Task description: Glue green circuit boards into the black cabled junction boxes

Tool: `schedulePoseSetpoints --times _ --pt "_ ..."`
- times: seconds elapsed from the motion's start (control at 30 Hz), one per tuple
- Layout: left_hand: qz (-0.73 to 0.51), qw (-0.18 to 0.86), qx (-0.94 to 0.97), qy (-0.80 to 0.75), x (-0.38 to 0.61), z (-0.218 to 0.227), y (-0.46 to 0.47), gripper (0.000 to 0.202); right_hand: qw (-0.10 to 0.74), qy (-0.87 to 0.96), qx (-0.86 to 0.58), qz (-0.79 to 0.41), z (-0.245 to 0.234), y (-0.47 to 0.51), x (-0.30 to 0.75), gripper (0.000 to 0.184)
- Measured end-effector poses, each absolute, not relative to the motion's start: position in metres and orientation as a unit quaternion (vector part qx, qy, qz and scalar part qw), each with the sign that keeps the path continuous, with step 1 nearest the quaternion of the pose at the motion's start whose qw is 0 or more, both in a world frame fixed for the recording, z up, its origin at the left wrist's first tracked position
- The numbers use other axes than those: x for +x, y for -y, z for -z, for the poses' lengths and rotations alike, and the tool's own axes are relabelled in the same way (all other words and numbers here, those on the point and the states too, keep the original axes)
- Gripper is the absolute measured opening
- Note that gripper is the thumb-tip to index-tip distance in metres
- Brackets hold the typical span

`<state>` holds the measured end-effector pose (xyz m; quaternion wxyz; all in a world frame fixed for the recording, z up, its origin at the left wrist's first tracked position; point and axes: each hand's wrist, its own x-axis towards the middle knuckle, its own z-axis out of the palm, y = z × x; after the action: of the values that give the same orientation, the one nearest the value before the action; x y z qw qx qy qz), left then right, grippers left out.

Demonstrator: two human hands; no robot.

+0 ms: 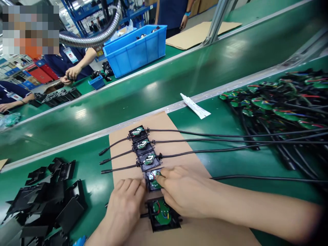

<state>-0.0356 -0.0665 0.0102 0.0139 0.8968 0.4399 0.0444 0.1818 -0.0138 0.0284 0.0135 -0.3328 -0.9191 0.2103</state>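
A row of small black housings with green circuit boards and black cables lies on a brown cardboard sheet [174,150]. My left hand [125,201] rests with fingers curled against the left side of the fourth housing [153,181]. My right hand [184,194] presses its fingertips onto that housing's board from the right. Three filled housings [143,147] lie beyond it in the row. A fifth housing [162,213] with a green board sits nearest me, between my wrists.
A heap of empty black housings [46,201] lies at the left. A pile of green boards with cables [279,102] lies at the right, with a white tube [194,106] near it. Beyond the conveyor belt [153,85] stand a blue bin [135,48] and other people.
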Motion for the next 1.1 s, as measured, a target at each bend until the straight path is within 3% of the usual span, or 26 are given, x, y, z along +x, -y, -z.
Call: schedulePoseSetpoints --times 0.07,0.17,0.33,0.53,0.63,0.9,1.03,1.1 --pt "-0.108 0.054 0.875 -0.469 -0.034 -0.016 0.066 0.039 0.011 0.908 -0.343 -0.242 -0.035 0.012 0.188 0.023" --pt "-0.172 0.115 0.877 -0.433 -0.027 -0.019 0.063 0.027 -0.003 0.890 -0.361 -0.279 -0.043 0.010 0.200 0.027" --pt "-0.124 0.160 0.901 -0.385 -0.018 -0.011 0.054 0.028 -0.009 0.877 -0.399 -0.269 -0.043 0.015 0.207 0.012" --pt "-0.074 0.180 0.896 -0.399 -0.022 -0.004 0.060 0.029 0.066 0.919 -0.354 -0.163 -0.019 0.022 0.202 0.016" --pt "-0.074 0.181 0.897 -0.397 -0.022 -0.004 0.062 0.031 0.075 0.911 -0.363 -0.182 -0.012 0.017 0.204 0.019" --pt "-0.050 0.189 0.890 -0.411 -0.010 -0.012 0.058 0.062 -0.004 0.939 -0.314 -0.140 -0.003 0.009 0.204 0.014" --pt "-0.046 0.187 0.881 -0.433 -0.002 -0.018 0.052 0.039 -0.005 0.959 -0.270 -0.087 -0.001 0.010 0.199 0.014" --pt "-0.058 0.184 0.882 -0.430 -0.003 -0.018 0.051 0.039 0.012 0.961 -0.265 -0.075 -0.002 0.010 0.201 0.014"
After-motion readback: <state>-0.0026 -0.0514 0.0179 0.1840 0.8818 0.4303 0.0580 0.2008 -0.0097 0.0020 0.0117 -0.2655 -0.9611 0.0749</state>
